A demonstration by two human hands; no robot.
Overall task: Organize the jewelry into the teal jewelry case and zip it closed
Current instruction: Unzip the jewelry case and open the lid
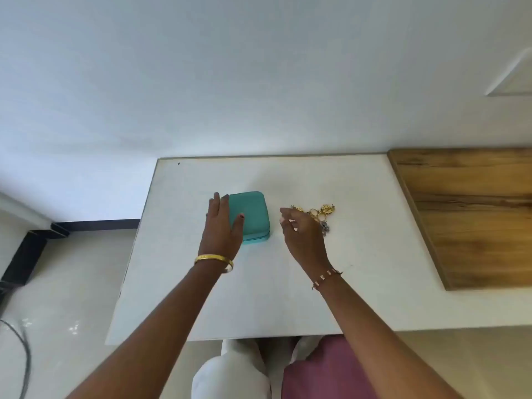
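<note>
Teal jewelry case (252,216) lies zipped flat mid-bench, nearer the far-left corner; left hand (220,226) rests over its left side, fingers straight, holding nothing. Jewelry (318,213) heaped just right of the case; right hand (302,236) hovers beside it, fingers loosely curled, empty. No legible branding.

— Where does the jewelry case (253,216) sit?
— On the table (259,298), left of the jewelry pile (316,214), apart from it.
— And the hands?
— Left hand (221,226) over the case's left side; right hand (302,237) between case and pile. A wooden board (466,214) lies at the right.
</note>
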